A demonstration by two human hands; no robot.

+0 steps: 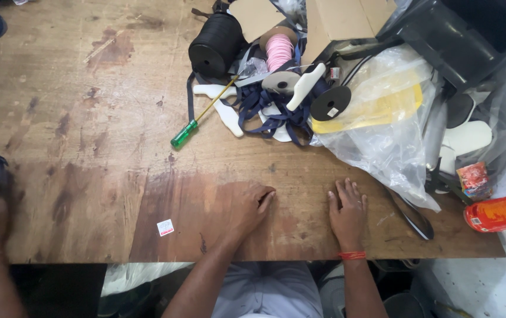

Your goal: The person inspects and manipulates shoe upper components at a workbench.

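Both hands rest empty on the table (88, 147): left hand (251, 206) loosely curled, right hand (347, 209) flat, a plastic bag (382, 123) just beyond.

Orange plastic bottle (502, 212): right end runs off the frame edge.
Dark moulded plastic crate (465, 35): top corner cropped.
Small white-and-red paper sticker (165, 227): print too tiny to read.
Clear crumpled plastic bag (382, 118): contents blurred.

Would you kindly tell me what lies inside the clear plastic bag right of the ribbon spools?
Inside the clear plastic bag a flat yellow sheet shows; crumpled folds hide anything else.
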